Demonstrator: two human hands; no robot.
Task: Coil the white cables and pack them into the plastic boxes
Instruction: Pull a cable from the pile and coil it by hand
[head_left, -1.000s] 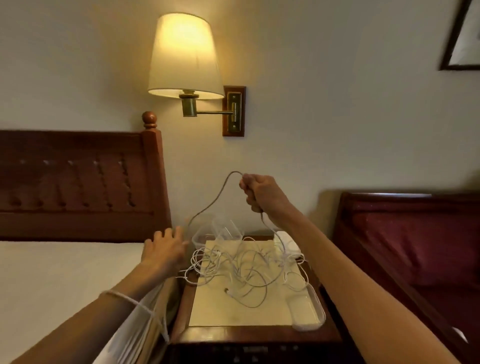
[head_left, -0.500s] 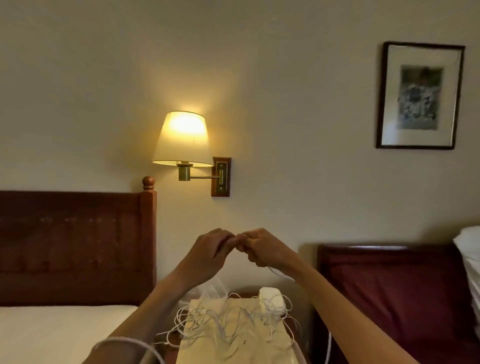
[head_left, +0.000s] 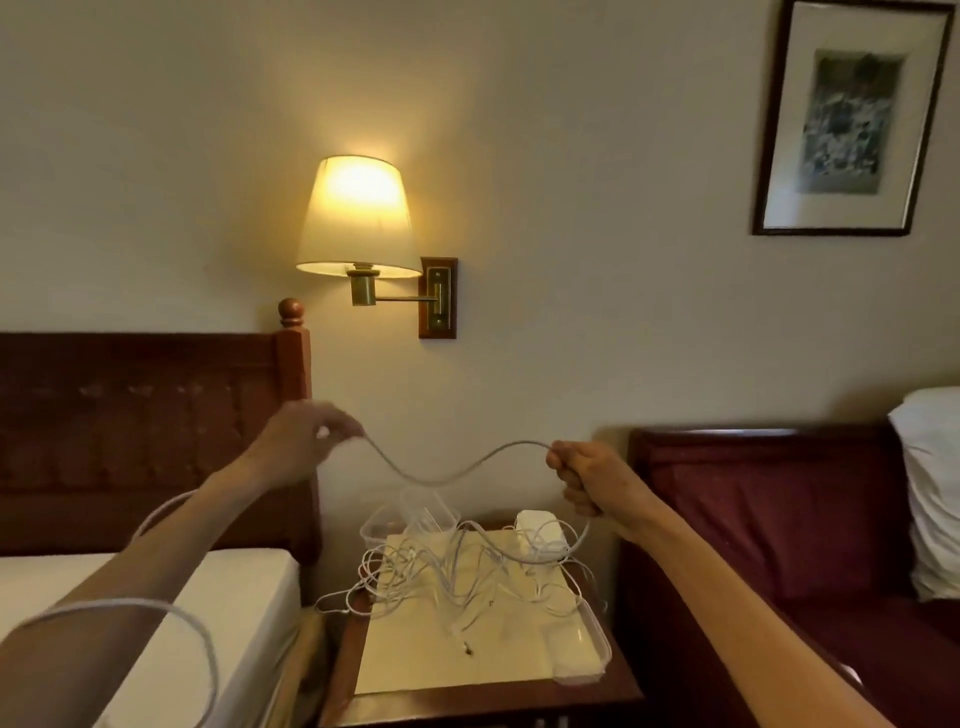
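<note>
A white cable (head_left: 447, 470) sags in a wave between my two raised hands. My left hand (head_left: 304, 441) pinches one part of it in front of the headboard. My right hand (head_left: 587, 480) is fisted around it, and the cable drops from there to a tangle of white cables (head_left: 457, 571) on the nightstand. Another loop of cable (head_left: 171, 618) hangs around my left forearm. Clear plastic boxes (head_left: 415, 514) stand at the back of the nightstand, and a shallow clear box (head_left: 584, 654) lies at its front right. A white adapter (head_left: 537, 525) sits behind the tangle.
The wooden nightstand (head_left: 488, 699) with a pale mat stands between a bed (head_left: 218, 587) with a wooden headboard on the left and a dark red sofa (head_left: 769, 519) with a white pillow on the right. A lit wall lamp (head_left: 358, 218) hangs above.
My hands, together half a second ago, have drawn apart with the cable stretched between them. The view has tilted down and the left hand rose from the bed edge.
</note>
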